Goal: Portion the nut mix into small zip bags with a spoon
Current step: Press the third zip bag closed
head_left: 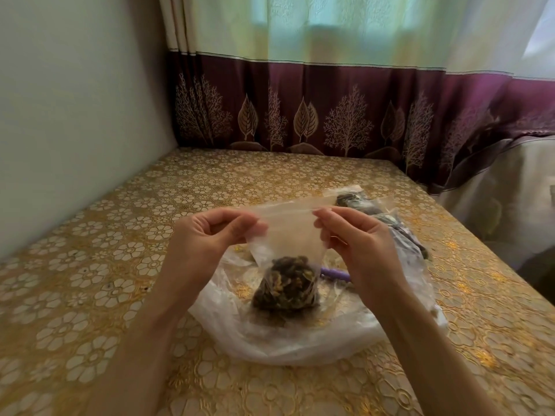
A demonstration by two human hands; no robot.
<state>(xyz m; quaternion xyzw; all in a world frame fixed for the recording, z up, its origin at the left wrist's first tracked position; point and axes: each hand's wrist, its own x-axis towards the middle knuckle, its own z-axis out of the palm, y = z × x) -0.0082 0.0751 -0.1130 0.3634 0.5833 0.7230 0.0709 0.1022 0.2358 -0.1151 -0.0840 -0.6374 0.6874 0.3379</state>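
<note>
A small clear zip bag [288, 235] hangs upright above the table, with a dark clump of nut mix [286, 288] in its bottom. My left hand [210, 235] pinches the bag's top left corner and my right hand [357, 238] pinches its top right corner, along the zip strip. Under the bag lies a large crumpled clear plastic bag [270, 334]. A purple handle [335, 275], probably the spoon, pokes out behind the small bag; its bowl is hidden.
Several filled small zip bags [387, 217] lie on the table behind my right hand. The table [120, 265] has a gold floral cover and stands against a wall on the left and a maroon curtain [330, 109] at the back. A cloth-covered object [510, 190] sits right.
</note>
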